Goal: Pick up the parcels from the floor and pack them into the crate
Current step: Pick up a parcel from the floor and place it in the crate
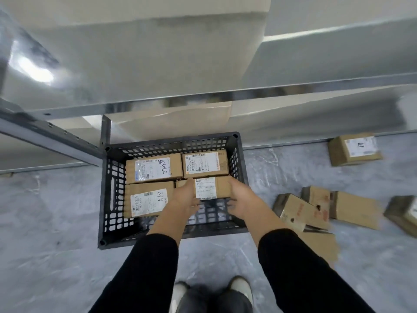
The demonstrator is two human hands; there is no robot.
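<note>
A parcel storeroom or warehouse: behind the black crate (pixel 171 143) stands grey metal shelving (pixel 248 91) loaded with large cartons (pixel 135 53), and right of the crate labelled cardboard parcels (pixel 355 150) lie scattered on the floor (pixel 56 222).

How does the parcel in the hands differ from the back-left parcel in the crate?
The held parcel is gripped by the left hand and right hand; the back-left parcel lies flat in the crate. The back-left parcel's label bears handwriting; the held parcel's shows only print. Both are brown cartons with white labels.
</note>
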